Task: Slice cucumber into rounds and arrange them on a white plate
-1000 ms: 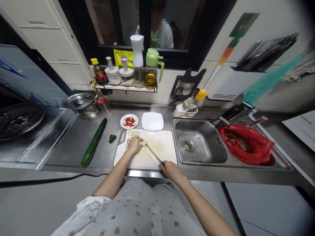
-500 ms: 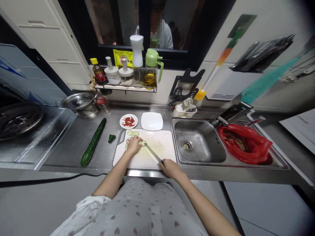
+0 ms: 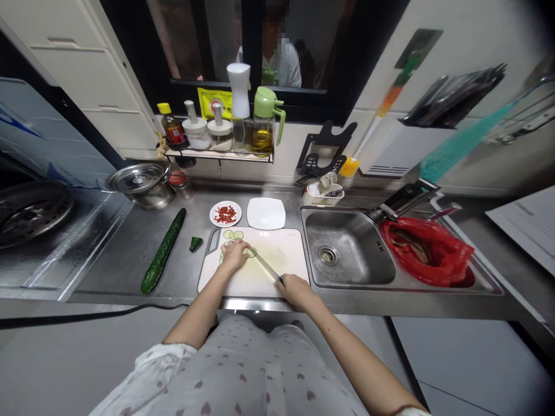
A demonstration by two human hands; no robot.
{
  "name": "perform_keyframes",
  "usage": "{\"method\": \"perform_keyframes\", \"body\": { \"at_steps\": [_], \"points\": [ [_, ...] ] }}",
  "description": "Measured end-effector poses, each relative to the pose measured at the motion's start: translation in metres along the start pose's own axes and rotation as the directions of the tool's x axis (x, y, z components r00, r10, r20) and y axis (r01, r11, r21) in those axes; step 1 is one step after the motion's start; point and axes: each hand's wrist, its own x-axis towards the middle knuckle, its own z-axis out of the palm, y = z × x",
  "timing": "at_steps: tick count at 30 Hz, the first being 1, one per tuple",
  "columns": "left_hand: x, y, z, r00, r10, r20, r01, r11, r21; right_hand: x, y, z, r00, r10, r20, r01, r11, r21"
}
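On the white cutting board (image 3: 277, 271), my left hand (image 3: 235, 254) is bent over cucumber slices, its fingertips on a pale round piece beside the blade. Several thin cucumber slices (image 3: 233, 234) lie at the board's upper left, and others are partly hidden under the hand. My right hand (image 3: 295, 289) is closed around the dark handle of a knife (image 3: 266, 266), whose blade slants up and left to the slice at my left fingers. Left of the board lie a whole cucumber (image 3: 163, 251) and a short cucumber end (image 3: 195, 244).
Behind the board stand a plate of chopped red pieces (image 3: 226, 214) and a white plate (image 3: 266, 213). The sink (image 3: 351, 248) is to the right, with a red plastic bag (image 3: 427, 251) beyond it. A lidded pot (image 3: 143, 185) stands back left.
The knife and my right hand have moved slightly left. My left hand stays at the same slices, and the whole view has shifted a little.
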Motion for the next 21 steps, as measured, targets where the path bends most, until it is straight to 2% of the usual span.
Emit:
{"method": "perform_keyframes", "body": {
  "at_steps": [6,12,21],
  "points": [
    [0.000,0.001,-0.002,1.000,-0.009,0.022,0.008,1.000,0.017,0.003,-0.003,0.000,1.000,0.003,-0.011,-0.003,1.000,0.008],
    [-0.003,0.002,0.005,0.999,-0.040,-0.025,0.041,0.999,0.021,0.003,-0.003,-0.004,1.000,-0.007,-0.004,0.007,1.000,-0.016],
    [-0.003,0.004,0.004,0.999,-0.051,-0.015,0.052,0.999,0.016,0.003,-0.006,-0.028,1.000,-0.022,0.020,0.024,0.996,-0.083]
  ]
}}
